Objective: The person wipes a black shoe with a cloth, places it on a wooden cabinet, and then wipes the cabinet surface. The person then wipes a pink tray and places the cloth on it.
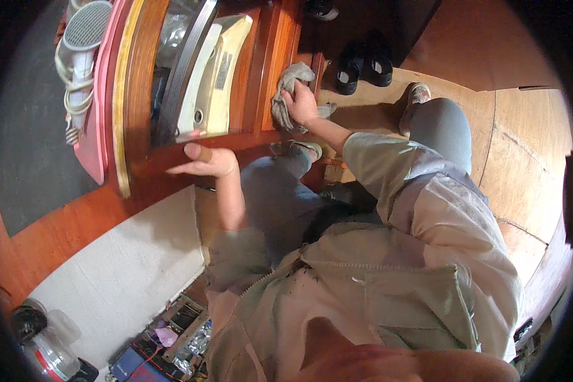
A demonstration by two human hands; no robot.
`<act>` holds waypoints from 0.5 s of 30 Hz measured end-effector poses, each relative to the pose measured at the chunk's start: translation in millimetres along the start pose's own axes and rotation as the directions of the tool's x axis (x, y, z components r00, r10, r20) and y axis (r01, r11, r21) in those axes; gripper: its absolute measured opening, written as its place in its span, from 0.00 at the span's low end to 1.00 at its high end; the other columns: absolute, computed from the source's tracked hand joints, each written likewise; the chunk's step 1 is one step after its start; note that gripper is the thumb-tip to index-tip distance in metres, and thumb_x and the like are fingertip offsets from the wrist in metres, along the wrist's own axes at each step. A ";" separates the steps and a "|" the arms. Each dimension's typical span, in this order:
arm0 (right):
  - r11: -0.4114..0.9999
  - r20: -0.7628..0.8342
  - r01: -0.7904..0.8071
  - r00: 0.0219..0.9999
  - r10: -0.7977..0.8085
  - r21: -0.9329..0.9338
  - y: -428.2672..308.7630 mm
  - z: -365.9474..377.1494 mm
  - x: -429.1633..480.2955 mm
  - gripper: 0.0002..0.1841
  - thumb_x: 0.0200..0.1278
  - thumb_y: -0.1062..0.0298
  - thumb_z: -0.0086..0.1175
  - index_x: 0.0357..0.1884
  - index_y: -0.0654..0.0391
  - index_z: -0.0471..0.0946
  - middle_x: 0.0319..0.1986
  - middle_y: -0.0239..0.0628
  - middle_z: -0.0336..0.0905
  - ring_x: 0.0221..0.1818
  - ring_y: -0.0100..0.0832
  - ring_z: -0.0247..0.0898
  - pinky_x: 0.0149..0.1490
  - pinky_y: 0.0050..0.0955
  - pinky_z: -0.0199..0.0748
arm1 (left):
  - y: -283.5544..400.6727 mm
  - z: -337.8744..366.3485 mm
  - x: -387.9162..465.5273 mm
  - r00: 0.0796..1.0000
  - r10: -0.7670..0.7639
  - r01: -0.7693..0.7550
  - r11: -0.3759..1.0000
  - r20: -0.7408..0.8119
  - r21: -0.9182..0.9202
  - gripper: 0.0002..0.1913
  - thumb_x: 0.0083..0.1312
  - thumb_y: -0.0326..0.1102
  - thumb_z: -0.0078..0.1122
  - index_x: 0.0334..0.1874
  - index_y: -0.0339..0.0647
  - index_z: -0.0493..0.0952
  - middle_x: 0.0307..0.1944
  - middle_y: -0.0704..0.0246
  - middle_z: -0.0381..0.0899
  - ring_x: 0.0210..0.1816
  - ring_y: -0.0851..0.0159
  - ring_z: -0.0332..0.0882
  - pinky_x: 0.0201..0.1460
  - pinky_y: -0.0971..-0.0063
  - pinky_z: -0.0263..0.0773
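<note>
My right hand (302, 104) is closed on a crumpled grey cloth (286, 117) and presses it against the reddish-brown wooden front of a cabinet (262, 76). Part of the cloth hangs out past my wrist towards the floor. My left hand (212, 162) is empty, palm up with its fingers apart, close to the cabinet's wooden edge (148, 167). A tan band, perhaps an adhesive bandage, wraps its thumb. Beyond that hand, an open compartment holds a cream-coloured plastic appliance or case (222, 76) and a dark ribbed panel (184, 71).
On the cabinet top lie a white hair dryer (81, 67) with a coiled cord and a pink board (95, 138). Black shoes (363, 71) stand on the wooden floor (520, 143). A box of tools and parts (172, 344) and a clear plastic jar (52, 355) are at lower left.
</note>
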State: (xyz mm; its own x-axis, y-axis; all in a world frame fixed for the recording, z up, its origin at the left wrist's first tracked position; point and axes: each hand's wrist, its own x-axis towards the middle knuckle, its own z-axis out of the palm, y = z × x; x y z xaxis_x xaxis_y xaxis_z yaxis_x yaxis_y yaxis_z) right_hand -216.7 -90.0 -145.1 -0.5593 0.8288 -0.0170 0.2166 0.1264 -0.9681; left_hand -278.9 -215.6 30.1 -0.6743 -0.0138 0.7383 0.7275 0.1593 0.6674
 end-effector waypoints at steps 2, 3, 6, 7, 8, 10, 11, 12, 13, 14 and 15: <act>0.999 0.055 -0.016 0.998 0.018 -0.034 -5.4 -1.3 -18.1 0.19 0.61 0.56 0.56 0.40 0.64 0.70 0.32 0.58 0.75 0.41 0.59 0.70 0.46 0.50 0.68 | 2.7 0.4 -0.5 1.000 0.002 -0.002 0.998 -0.003 0.063 0.52 0.70 0.62 0.40 0.64 0.13 0.25 0.31 0.62 0.75 0.37 0.64 0.74 0.60 0.66 0.65; 1.000 0.064 -0.011 0.998 0.012 -0.018 -7.4 -1.6 -26.4 0.19 0.60 0.57 0.56 0.40 0.65 0.70 0.31 0.58 0.75 0.40 0.59 0.71 0.46 0.50 0.68 | 4.9 2.0 -0.8 1.000 0.022 -0.022 0.999 0.012 0.024 0.54 0.69 0.63 0.42 0.64 0.12 0.25 0.31 0.63 0.75 0.37 0.64 0.74 0.58 0.68 0.67; 1.000 0.107 -0.030 0.994 0.029 0.003 -9.0 -1.7 -50.9 0.18 0.59 0.57 0.55 0.37 0.66 0.71 0.29 0.61 0.74 0.39 0.60 0.71 0.44 0.49 0.69 | 12.3 6.6 2.8 0.994 0.106 -0.106 0.994 0.001 -0.007 0.47 0.67 0.62 0.46 0.65 0.21 0.41 0.27 0.61 0.70 0.31 0.65 0.70 0.37 0.71 0.71; 0.999 0.130 -0.035 0.991 0.036 -0.010 -8.7 -1.5 -58.5 0.18 0.59 0.57 0.55 0.36 0.66 0.71 0.30 0.61 0.74 0.39 0.60 0.71 0.44 0.49 0.69 | 14.5 7.5 4.4 0.990 0.140 -0.140 0.990 0.005 0.019 0.44 0.68 0.62 0.46 0.64 0.24 0.43 0.27 0.61 0.69 0.30 0.65 0.69 0.34 0.71 0.71; 0.998 0.160 -0.052 0.986 0.056 -0.024 -8.3 -1.1 -66.8 0.18 0.58 0.57 0.54 0.36 0.66 0.71 0.30 0.61 0.74 0.39 0.60 0.71 0.44 0.49 0.69 | 16.4 8.9 4.6 0.991 0.134 -0.134 0.991 -0.003 0.006 0.43 0.68 0.60 0.46 0.65 0.25 0.44 0.30 0.58 0.70 0.30 0.65 0.69 0.35 0.71 0.71; 0.999 0.224 -0.039 0.974 0.043 -0.022 -6.9 -0.6 -80.5 0.18 0.57 0.58 0.54 0.36 0.67 0.71 0.30 0.61 0.74 0.39 0.60 0.71 0.43 0.49 0.70 | 18.5 9.4 4.7 0.990 0.141 -0.142 0.990 -0.015 -0.018 0.41 0.69 0.58 0.46 0.65 0.26 0.45 0.33 0.56 0.69 0.30 0.64 0.69 0.36 0.71 0.71; 1.000 0.225 -0.005 0.974 0.008 -0.017 -6.4 -0.2 -84.8 0.18 0.57 0.58 0.54 0.36 0.67 0.71 0.29 0.61 0.74 0.38 0.60 0.71 0.43 0.49 0.70 | 18.3 10.0 4.7 0.990 0.142 -0.143 0.989 -0.024 -0.043 0.40 0.69 0.58 0.47 0.65 0.27 0.45 0.34 0.55 0.69 0.30 0.63 0.70 0.36 0.70 0.71; 1.000 0.235 0.005 0.972 0.001 -0.029 -6.3 -0.1 -88.0 0.18 0.56 0.58 0.54 0.37 0.67 0.71 0.29 0.61 0.74 0.38 0.60 0.72 0.43 0.49 0.70 | 18.0 9.8 4.4 0.990 0.132 -0.133 0.991 -0.046 -0.027 0.40 0.68 0.57 0.47 0.65 0.27 0.45 0.34 0.55 0.70 0.31 0.63 0.70 0.36 0.70 0.72; 0.998 0.262 -0.012 0.965 0.028 -0.063 -6.6 -0.2 -89.6 0.18 0.56 0.59 0.54 0.37 0.67 0.71 0.29 0.61 0.74 0.38 0.60 0.72 0.43 0.49 0.70 | 17.0 9.8 4.0 0.991 0.128 -0.129 0.992 -0.044 -0.016 0.40 0.68 0.57 0.48 0.65 0.28 0.46 0.34 0.55 0.70 0.31 0.63 0.71 0.37 0.69 0.72; 0.999 0.245 -0.003 0.969 0.013 -0.038 -7.8 0.3 -89.3 0.19 0.56 0.59 0.54 0.37 0.67 0.72 0.30 0.61 0.75 0.38 0.60 0.72 0.43 0.49 0.70 | 16.1 9.4 3.6 0.992 0.120 -0.121 0.993 -0.040 -0.014 0.40 0.68 0.57 0.48 0.65 0.28 0.46 0.34 0.55 0.70 0.31 0.63 0.71 0.37 0.69 0.72; 1.000 0.257 0.014 0.966 -0.009 -0.018 -9.1 -0.8 -88.5 0.19 0.56 0.58 0.54 0.37 0.67 0.72 0.31 0.61 0.75 0.39 0.60 0.72 0.44 0.48 0.70 | 14.9 9.4 3.4 0.992 0.122 -0.123 0.992 -0.042 -0.019 0.40 0.68 0.57 0.48 0.65 0.28 0.46 0.34 0.55 0.70 0.31 0.62 0.71 0.37 0.69 0.72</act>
State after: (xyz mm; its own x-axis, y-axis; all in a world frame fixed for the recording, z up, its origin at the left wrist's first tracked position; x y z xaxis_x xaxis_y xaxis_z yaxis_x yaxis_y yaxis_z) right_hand -168.5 -164.0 -134.6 -0.7478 0.6600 -0.0719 0.2228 0.1474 -0.9637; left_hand -271.6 -203.9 41.6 -0.5743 -0.0355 0.8179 0.8073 0.1413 0.5730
